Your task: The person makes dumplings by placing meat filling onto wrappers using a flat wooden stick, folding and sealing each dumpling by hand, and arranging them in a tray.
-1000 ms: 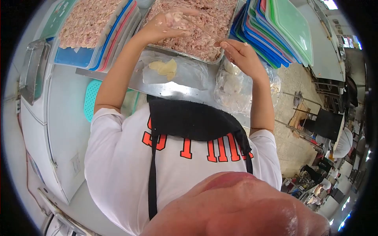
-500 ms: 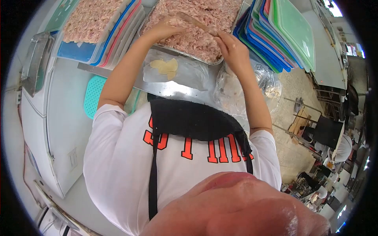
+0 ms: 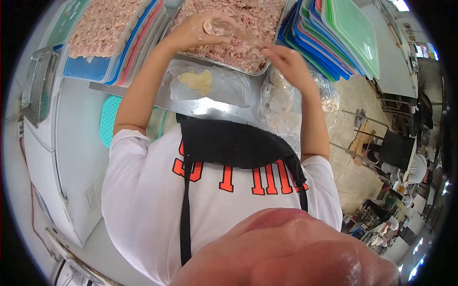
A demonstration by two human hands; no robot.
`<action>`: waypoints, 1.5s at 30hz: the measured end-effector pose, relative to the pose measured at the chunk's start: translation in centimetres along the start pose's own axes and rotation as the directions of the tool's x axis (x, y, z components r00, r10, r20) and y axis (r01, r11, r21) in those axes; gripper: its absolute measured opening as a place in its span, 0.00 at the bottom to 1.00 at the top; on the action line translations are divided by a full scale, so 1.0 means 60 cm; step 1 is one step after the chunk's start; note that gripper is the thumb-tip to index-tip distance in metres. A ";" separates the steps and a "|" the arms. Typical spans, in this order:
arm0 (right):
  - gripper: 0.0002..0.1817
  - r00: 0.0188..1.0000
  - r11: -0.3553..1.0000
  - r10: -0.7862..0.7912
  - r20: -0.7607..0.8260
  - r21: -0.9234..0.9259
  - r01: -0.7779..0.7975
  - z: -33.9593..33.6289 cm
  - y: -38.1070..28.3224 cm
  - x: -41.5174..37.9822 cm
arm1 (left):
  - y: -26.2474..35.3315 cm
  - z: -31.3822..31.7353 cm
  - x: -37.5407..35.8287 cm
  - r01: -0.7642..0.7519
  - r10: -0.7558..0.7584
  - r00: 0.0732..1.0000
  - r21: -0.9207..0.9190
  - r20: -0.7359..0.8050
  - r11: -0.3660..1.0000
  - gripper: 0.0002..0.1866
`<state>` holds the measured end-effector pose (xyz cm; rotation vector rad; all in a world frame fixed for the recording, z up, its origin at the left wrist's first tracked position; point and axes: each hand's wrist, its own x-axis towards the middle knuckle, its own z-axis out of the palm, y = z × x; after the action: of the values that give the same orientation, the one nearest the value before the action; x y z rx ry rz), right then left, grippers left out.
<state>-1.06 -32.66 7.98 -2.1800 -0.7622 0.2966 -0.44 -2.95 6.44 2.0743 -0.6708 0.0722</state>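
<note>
My left hand (image 3: 200,32) is over the metal tray (image 3: 260,74) of raw minced meat (image 3: 238,55). It cups a pale round dumpling wrapper (image 3: 208,26) with some meat on it. My right hand (image 3: 288,63), at the tray's right corner, grips the end of a flat wooden spatula (image 3: 248,39). The spatula's far end reaches to the wrapper and is blurred. Below the tray, several loose yellowish wrappers (image 3: 200,80) lie on a clear plastic sheet (image 3: 231,90). A clear plastic bag (image 3: 281,102) with pale contents lies under my right forearm.
Filled rows of dumplings (image 3: 102,26) sit on stacked trays at the left. Stacked coloured plastic lids (image 3: 355,38) stand at the right. A turquoise perforated basket (image 3: 109,121) is below my left forearm. A person (image 3: 417,169) is in the far right background.
My left hand has turned its palm up, showing the wrapper with meat. My right hand has moved slightly down and right, with the spatula's tip now at the wrapper.
</note>
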 end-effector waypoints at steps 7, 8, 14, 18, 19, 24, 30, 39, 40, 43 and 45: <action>0.16 0.984 0.944 -0.127 -0.124 -0.321 0.081 -0.001 -0.024 0.007 | -0.050 0.025 -0.012 0.154 -0.142 0.986 0.157 -0.088 0.975 0.29; 0.16 0.963 0.885 -0.173 -0.207 -0.462 0.059 0.002 -0.033 0.005 | -0.062 0.021 -0.014 0.157 -0.144 0.986 0.158 -0.088 0.975 0.29; 0.16 0.998 0.978 -0.052 -0.039 -0.206 0.042 0.011 0.036 0.049 | -0.105 0.008 -0.043 0.116 -0.075 0.978 0.207 -0.195 0.972 0.28; 0.19 0.997 0.990 0.046 -0.068 -0.133 -0.055 0.028 0.047 0.057 | -0.052 -0.027 -0.128 0.460 -0.486 0.874 -0.287 -0.022 0.840 0.36; 0.20 0.999 0.982 0.041 -0.013 -0.182 -0.043 0.042 0.047 0.063 | -0.039 -0.022 -0.155 0.377 -0.406 0.909 -0.230 -0.095 0.897 0.35; 0.23 0.995 0.793 0.051 0.088 -0.609 0.013 0.112 -0.038 0.119 | -0.050 -0.003 -0.243 0.495 -0.495 0.867 -0.199 0.051 0.846 0.21; 0.12 0.975 0.588 -0.211 0.068 -0.788 0.182 0.189 -0.087 0.202 | -0.069 -0.001 -0.268 0.342 -0.344 0.937 -0.049 -0.058 0.939 0.17; 0.08 0.930 0.580 -0.358 0.079 -0.762 0.288 0.251 -0.100 0.155 | -0.110 -0.010 -0.292 0.290 -0.294 0.952 -0.058 -0.087 0.955 0.19; 0.10 0.927 0.646 -0.372 0.053 -0.702 0.299 0.252 -0.087 0.147 | -0.109 -0.012 -0.289 0.284 -0.288 0.954 -0.058 -0.085 0.957 0.19; 0.15 0.999 0.924 0.026 0.030 -0.383 -0.013 0.233 -0.033 0.146 | -0.102 -0.020 -0.268 0.279 -0.281 0.949 -0.036 -0.144 0.960 0.19; 0.17 0.987 0.964 0.156 -0.043 -0.212 -0.161 0.208 -0.035 0.120 | -0.096 -0.027 -0.235 0.373 -0.376 0.921 -0.047 -0.103 0.927 0.24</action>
<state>-1.73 -19.56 1.60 -2.4506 -0.6298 0.2768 -9.30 6.88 -1.27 2.1202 -0.1978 -0.0405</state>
